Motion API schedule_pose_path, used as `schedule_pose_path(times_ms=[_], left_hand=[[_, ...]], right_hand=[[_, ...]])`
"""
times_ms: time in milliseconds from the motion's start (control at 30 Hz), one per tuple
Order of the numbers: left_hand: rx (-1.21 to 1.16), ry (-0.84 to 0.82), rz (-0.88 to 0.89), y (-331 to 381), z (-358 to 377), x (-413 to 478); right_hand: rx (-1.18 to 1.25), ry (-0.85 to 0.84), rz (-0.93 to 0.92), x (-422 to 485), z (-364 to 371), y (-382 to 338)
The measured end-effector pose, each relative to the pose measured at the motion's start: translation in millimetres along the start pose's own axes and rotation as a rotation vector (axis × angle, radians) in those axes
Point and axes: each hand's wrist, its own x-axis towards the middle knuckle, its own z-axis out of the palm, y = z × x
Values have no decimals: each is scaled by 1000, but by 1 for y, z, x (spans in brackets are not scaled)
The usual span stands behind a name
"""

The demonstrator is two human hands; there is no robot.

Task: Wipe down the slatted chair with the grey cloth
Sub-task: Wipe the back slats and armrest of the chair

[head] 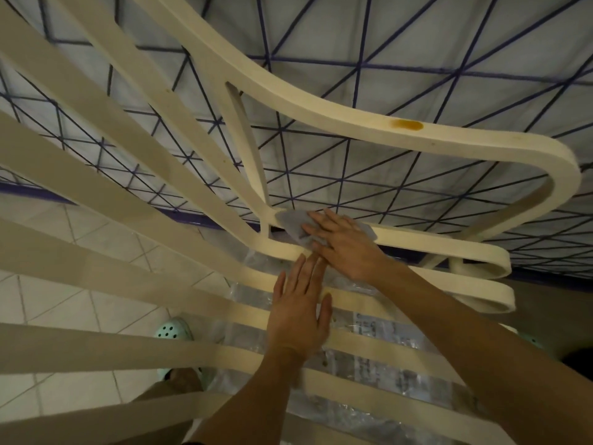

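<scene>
While L hand (300,316) rests on chair (369,123), R hand (348,248) presses cloth (293,224).

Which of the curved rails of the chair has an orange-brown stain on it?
The topmost, widest rail, looping round at far right: the stain sits on its upper face. The two smaller loops below it show none.
</scene>
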Motion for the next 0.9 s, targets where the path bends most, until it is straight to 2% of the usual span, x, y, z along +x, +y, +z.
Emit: schedule_pose_path(times_ms=[267,467,633,800,900], left_hand=[[-5,-12,10,2,-2,0],[-7,-5,4,0,0,0],[48,-34,-1,0,1,1],[36,-10,-3,-1,0,0],[7,-3,-6,0,0,1]], right_hand=[[-60,57,111,-34,-1,12],[-72,16,93,13,-1,-19],[-2,79,103,62,12,-59],[-52,98,28,40,12,-37],[-39,90,42,25,6,-19]])
